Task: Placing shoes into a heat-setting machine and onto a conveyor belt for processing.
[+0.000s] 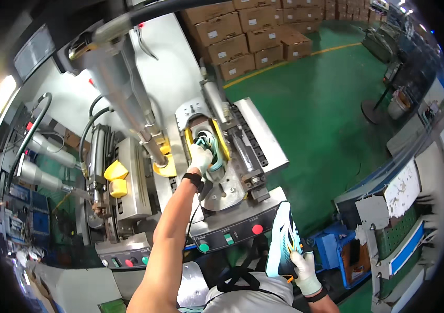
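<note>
Ahead of me, brown cartons (227, 50) stand stacked on the green floor (321, 99); a yellow line (336, 48) runs beside them; a pale bucket (399, 107) stands to my right.

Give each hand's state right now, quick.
Left hand: touching the teal sneaker in the machine; whether its grip is closed cannot be told.
Right hand: closed, holding a light-blue sneaker.
</note>
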Available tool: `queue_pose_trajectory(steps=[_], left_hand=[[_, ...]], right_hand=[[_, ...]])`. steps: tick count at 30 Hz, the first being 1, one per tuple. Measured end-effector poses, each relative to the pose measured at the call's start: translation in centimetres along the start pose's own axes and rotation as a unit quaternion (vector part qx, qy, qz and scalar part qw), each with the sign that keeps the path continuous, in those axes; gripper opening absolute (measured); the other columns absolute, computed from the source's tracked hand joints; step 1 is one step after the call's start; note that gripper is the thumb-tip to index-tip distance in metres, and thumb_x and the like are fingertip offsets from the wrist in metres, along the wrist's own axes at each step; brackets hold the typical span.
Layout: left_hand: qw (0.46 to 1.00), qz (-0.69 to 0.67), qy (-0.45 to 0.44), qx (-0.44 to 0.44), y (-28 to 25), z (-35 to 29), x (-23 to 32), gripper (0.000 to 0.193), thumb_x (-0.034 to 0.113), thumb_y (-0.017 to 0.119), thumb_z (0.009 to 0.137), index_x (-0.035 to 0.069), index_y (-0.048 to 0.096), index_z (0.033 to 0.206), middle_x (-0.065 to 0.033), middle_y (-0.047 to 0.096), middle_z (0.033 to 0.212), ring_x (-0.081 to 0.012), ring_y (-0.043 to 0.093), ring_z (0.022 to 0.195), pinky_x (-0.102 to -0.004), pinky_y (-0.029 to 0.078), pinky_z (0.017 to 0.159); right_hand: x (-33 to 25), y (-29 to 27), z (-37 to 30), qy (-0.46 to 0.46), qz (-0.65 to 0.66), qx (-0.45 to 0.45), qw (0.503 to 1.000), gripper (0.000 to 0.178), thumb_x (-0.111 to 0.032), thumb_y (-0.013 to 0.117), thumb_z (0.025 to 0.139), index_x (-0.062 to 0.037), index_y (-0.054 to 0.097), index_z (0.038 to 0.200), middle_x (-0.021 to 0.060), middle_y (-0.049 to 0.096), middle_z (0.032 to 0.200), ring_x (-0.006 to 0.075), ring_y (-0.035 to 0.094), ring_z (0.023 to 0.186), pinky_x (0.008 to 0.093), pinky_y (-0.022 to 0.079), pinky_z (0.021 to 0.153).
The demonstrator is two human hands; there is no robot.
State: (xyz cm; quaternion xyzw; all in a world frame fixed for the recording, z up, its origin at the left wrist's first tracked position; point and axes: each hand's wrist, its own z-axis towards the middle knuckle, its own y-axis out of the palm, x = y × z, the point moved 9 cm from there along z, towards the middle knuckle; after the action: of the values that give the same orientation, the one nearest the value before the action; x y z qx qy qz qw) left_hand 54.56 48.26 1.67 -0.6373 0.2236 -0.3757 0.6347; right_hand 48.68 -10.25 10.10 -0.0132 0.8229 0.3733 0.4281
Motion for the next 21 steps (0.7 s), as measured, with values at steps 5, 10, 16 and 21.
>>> queue_pose_trajectory(steps=[5, 10, 16, 21], left_hand=[[0.873, -0.484, -0.054, -0.015, -8.7, -11.4, 8.9, 0.038, 0.019, 0.056, 0.095, -0.004, 0.049, 0.124, -0.0114, 0.064, 0.107, -0.0164, 0.060, 0.088, -0.0334, 0.051, 0.079], [0.713, -0.665, -0.199, -0.100, -14.6, -29.5, 8.9, 0.048, 0.009, 0.052, 0.099, -0.004, 0.035, 0.142, -0.0099, 0.054, 0.127, -0.0165, 0.054, 0.112, -0.0299, 0.045, 0.096], [0.859, -0.486, -0.125, -0.099, -15.7, -47.3, 2.5, 0.052, 0.005, 0.053, 0.095, -0.006, 0.032, 0.140, -0.0056, 0.057, 0.103, -0.0114, 0.055, 0.090, -0.0236, 0.046, 0.081], [0.866, -0.342, -0.357, -0.074, -6.4, -66.0, -6.3, 0.063, 0.035, 0.054, 0.098, 0.000, 0.036, 0.147, -0.0279, 0.044, 0.143, -0.0396, 0.048, 0.130, -0.0420, 0.037, 0.109]], right_hand=[[-2.6, 3.6, 2.9, -0.028, -0.133, 0.016, 0.991, 0.040, -0.008, 0.062, 0.089, 0.0006, 0.058, 0.128, 0.0033, 0.064, 0.112, 0.0117, 0.060, 0.098, 0.0282, 0.049, 0.086], [-1.5, 8.6, 14.8, -0.030, -0.280, -0.076, 0.956, 0.029, -0.016, 0.067, 0.093, 0.0022, 0.064, 0.116, 0.0025, 0.065, 0.105, 0.0078, 0.059, 0.091, 0.0252, 0.050, 0.082], [-0.6, 20.5, 35.4, -0.158, -0.519, -0.059, 0.838, 0.036, -0.026, 0.074, 0.081, 0.0011, 0.069, 0.104, 0.0184, 0.071, 0.099, 0.0258, 0.069, 0.094, 0.0356, 0.054, 0.081], [6.0, 21.1, 40.2, -0.242, -0.733, 0.153, 0.617, 0.052, -0.037, 0.069, 0.085, 0.0007, 0.059, 0.119, 0.0236, 0.067, 0.110, 0.0361, 0.067, 0.102, 0.0451, 0.053, 0.087]])
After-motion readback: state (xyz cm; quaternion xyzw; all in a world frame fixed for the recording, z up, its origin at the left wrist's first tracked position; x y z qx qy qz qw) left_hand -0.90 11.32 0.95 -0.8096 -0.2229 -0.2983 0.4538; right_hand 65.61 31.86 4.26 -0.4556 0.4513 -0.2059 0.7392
